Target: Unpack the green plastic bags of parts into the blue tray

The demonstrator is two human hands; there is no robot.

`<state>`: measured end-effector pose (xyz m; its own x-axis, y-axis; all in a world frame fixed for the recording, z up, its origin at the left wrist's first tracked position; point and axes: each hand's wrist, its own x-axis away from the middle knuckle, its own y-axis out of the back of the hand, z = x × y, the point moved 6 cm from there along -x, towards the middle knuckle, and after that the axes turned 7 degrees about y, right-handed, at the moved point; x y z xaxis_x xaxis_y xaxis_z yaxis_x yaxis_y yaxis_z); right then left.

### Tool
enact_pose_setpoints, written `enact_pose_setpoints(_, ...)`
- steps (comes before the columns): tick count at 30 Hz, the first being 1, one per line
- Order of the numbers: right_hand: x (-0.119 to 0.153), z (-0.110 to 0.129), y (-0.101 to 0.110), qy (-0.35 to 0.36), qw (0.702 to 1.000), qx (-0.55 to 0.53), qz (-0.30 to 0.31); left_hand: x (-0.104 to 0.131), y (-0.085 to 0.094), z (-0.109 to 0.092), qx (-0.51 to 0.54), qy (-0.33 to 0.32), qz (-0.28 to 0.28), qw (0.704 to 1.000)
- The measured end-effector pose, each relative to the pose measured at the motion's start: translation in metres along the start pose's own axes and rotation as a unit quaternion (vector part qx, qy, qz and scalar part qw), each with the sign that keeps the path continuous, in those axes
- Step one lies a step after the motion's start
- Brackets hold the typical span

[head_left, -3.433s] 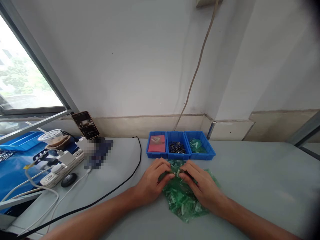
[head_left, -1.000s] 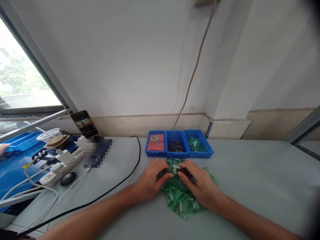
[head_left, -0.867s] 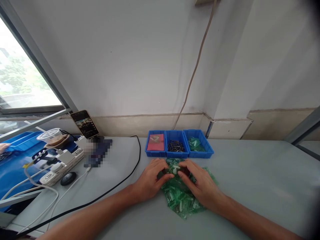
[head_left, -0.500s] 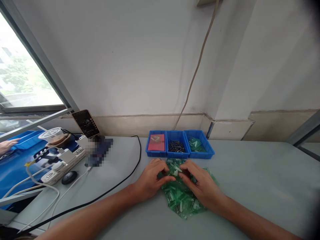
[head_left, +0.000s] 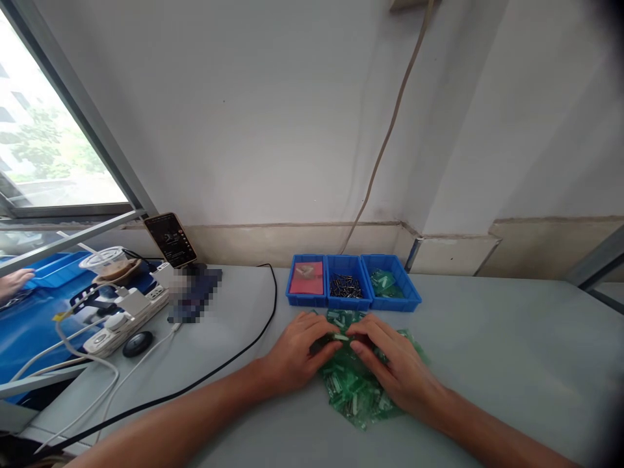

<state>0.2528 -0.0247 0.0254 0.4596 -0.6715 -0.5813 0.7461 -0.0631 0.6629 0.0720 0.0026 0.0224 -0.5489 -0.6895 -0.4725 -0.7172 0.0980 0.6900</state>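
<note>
Left hand (head_left: 305, 348): fingers curled, thumb brought up close to the fingertips, only a narrow gap showing. Right hand (head_left: 397, 361): same shape, mirrored, index finger and thumb almost meeting. Small white piece (head_left: 341, 337) lies between the two sets of fingertips; cannot tell which hand grips it, or whether it sits inside film.

Directly beneath and in front of the hands: heap of green bags (head_left: 353, 396) on the grey table (head_left: 497, 364), pale pieces visible through the film.

Risk, judged: if the fingertips slacken, the white piece could drop into the heap and be hard to pick out. Thin film looks slippery; a push from the right hand might slide the heap apart.

Just beyond, three blue trays side by side: left tray (head_left: 306, 301) with pink sheet (head_left: 305, 286), middle tray (head_left: 349, 303) with dark metal parts (head_left: 345, 286), right tray (head_left: 396, 305) with green bag (head_left: 383, 283). A careless forward reach could knock these.

Left side: black cable (head_left: 234, 361) near the left forearm; a sideways swing might drag it.
</note>
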Motion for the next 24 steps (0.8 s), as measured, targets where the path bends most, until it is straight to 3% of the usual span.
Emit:
enact_pose_setpoints(16,-0.0009,0.0038,-0.0001,0.032,0.999,-0.026,-0.001,0.0021,-0.0039,-0.0043,-0.042,-0.046,0.017,0.998)
enact_pose_setpoints(24,-0.002,0.0082,-0.0039,0.041,0.999,-0.026,-0.006,0.0052,-0.0039,-0.0044,-0.04,-0.078,-0.013,0.996)
